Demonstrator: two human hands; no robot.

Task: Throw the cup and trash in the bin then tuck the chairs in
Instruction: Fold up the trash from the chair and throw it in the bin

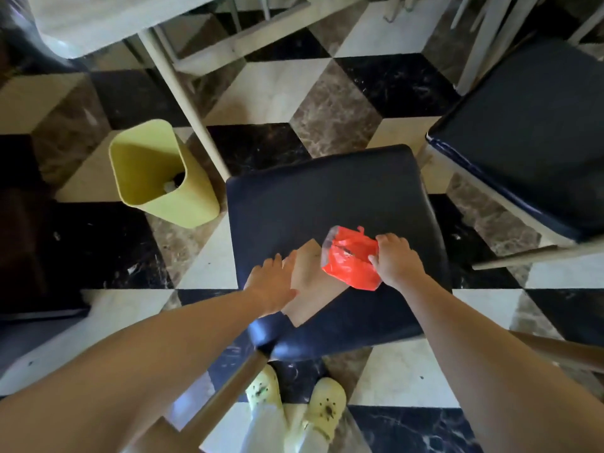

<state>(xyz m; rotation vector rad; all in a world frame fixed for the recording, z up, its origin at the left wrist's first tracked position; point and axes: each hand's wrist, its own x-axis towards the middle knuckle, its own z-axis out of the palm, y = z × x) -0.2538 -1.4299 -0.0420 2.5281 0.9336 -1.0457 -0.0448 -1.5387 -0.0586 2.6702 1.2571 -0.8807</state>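
Trash for the bin lies on the navy chair seat (310,197), toward its near edge: a red plastic wrapper (349,259) and a flat piece of brown paper (310,289), with the wrapper overlapping the paper's right side. The right hand (395,259) grasps the wrapper, its fingers (387,238) curled over one end and the thumb pinching from the near side. The left hand (271,286) lies on the paper's left edge with its fingers (277,259) nearly straight, released, touching rather than holding. To do this well, I judge the left hand should work under the paper's edge and pinch it before lifting, so both pieces come away together. The yellow bin (183,210) stands on the floor just left of the seat, with something white, perhaps the cup, at its bottom
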